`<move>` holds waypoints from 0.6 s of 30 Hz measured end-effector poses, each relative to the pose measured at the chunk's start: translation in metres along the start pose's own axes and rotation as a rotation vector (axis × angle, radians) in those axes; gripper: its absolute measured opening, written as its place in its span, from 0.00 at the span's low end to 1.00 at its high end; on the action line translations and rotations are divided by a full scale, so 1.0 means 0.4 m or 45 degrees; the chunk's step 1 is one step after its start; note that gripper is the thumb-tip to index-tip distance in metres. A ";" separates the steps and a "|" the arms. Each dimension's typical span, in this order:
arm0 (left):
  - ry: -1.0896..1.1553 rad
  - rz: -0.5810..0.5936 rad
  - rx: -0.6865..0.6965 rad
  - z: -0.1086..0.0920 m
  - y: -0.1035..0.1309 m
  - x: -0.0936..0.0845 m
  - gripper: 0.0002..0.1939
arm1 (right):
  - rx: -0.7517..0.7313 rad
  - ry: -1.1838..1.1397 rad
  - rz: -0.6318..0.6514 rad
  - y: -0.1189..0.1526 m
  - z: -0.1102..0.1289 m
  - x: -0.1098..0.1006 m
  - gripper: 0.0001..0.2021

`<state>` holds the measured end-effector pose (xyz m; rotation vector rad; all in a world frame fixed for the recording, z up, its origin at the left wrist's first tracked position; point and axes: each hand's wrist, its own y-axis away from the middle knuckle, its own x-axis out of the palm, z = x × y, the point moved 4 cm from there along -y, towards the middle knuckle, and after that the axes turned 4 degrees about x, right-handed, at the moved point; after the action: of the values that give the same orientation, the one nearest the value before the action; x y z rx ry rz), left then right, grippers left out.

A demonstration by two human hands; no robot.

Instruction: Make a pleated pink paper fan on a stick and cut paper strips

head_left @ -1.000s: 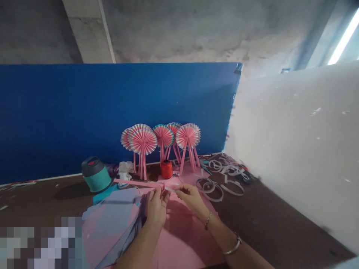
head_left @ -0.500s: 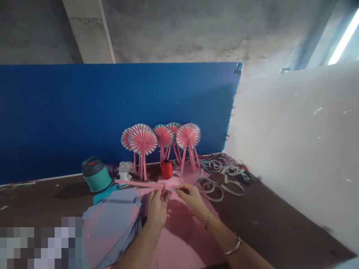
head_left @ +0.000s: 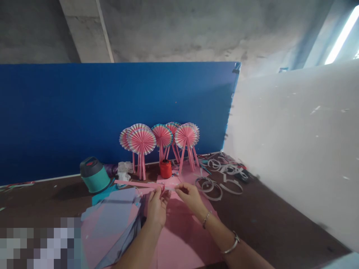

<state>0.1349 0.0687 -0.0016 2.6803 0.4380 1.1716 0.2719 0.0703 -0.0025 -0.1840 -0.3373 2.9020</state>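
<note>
My left hand (head_left: pixel 157 204) pinches a long pink paper strip (head_left: pixel 134 183) near its right end; the strip sticks out to the left. Just right of those fingers is a short whitish piece (head_left: pixel 169 188), which looks like tape or backing. My right hand (head_left: pixel 190 198) is closed beside it, thumb and forefinger pressed together at its right end; exactly what they grip is too small to tell. Both hands hover over pink paper sheets (head_left: pixel 179 239). Behind them stand several pleated pink paper fans (head_left: pixel 141 142) on strip handles.
A red round container (head_left: pixel 165 170) sits behind my hands. At left are a teal and dark-grey tub (head_left: pixel 95 175) and a stack of pink and bluish paper (head_left: pixel 109 216). Curled white strips (head_left: pixel 210 186) lie at right. A blue panel (head_left: pixel 84 112) and a white wall (head_left: pixel 294 149) bound the table.
My right hand has shifted very slightly away from the left fingers, and the whole view has moved a little. The left hand keeps its pinch on the pink strip.
</note>
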 end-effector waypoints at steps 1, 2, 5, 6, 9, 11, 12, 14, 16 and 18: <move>-0.003 -0.002 0.000 0.000 0.001 0.000 0.11 | -0.001 0.006 -0.005 0.000 0.000 0.000 0.09; -0.005 -0.004 -0.001 0.001 0.001 0.001 0.11 | -0.001 0.012 -0.010 0.000 0.001 -0.001 0.09; -0.007 -0.010 -0.002 0.001 0.002 0.002 0.11 | -0.012 0.039 -0.022 0.000 0.001 -0.001 0.09; -0.005 -0.011 -0.001 0.001 0.002 0.002 0.12 | -0.013 0.049 -0.029 0.000 0.001 -0.002 0.10; -0.001 -0.010 0.003 0.000 0.002 0.004 0.12 | -0.017 0.080 -0.041 0.000 0.001 -0.004 0.10; 0.002 -0.013 0.004 -0.001 0.002 0.005 0.12 | -0.024 0.095 -0.049 0.001 0.002 -0.006 0.10; 0.004 -0.015 0.002 -0.001 0.003 0.006 0.12 | -0.028 0.099 -0.052 0.001 0.002 -0.007 0.10; 0.008 -0.020 -0.002 -0.001 0.004 0.006 0.12 | -0.030 0.106 -0.057 0.002 0.003 -0.008 0.10; 0.013 -0.021 -0.006 -0.001 0.005 0.006 0.13 | -0.028 0.115 -0.057 0.002 0.004 -0.008 0.10; 0.017 -0.022 -0.006 -0.001 0.007 0.006 0.13 | -0.024 0.124 -0.057 0.002 0.006 -0.008 0.10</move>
<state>0.1366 0.0668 0.0013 2.6606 0.4588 1.1848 0.2744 0.0683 0.0000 -0.3157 -0.3478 2.8344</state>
